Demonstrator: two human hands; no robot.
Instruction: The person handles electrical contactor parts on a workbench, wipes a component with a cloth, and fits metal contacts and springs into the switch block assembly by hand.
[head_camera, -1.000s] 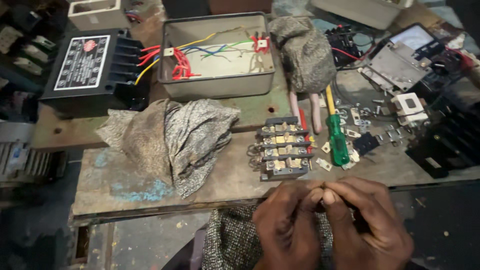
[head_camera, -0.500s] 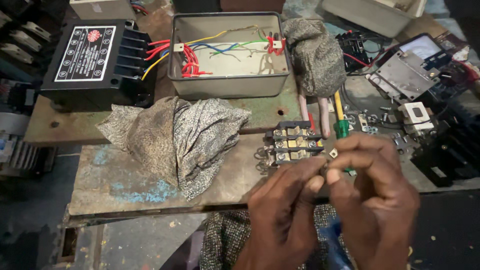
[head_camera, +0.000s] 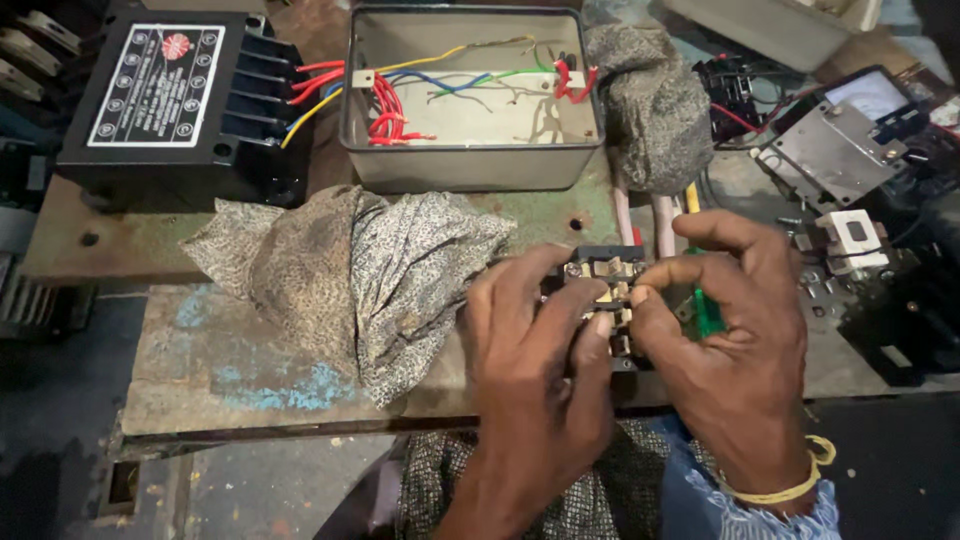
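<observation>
My left hand (head_camera: 535, 350) and my right hand (head_camera: 730, 330) both rest on a black terminal block with brass screw contacts (head_camera: 605, 275) lying on the metal workbench (head_camera: 240, 360). My left fingers curl over its left side, and my right thumb and forefinger pinch at a contact near its middle. Whether a small part sits between my right fingertips is hidden. A green-handled screwdriver (head_camera: 707, 312) lies under my right hand, mostly covered.
A patterned grey cloth (head_camera: 350, 270) lies crumpled left of my hands. Behind it stand an open grey metal box with coloured wires (head_camera: 470, 100) and a black transformer-like unit (head_camera: 170, 100). Another cloth bundle (head_camera: 650, 100) and loose electrical parts (head_camera: 840, 160) crowd the right.
My hands have moved forward from near my lap onto the terminal block on the bench, and the camera has tilted closer over it.
</observation>
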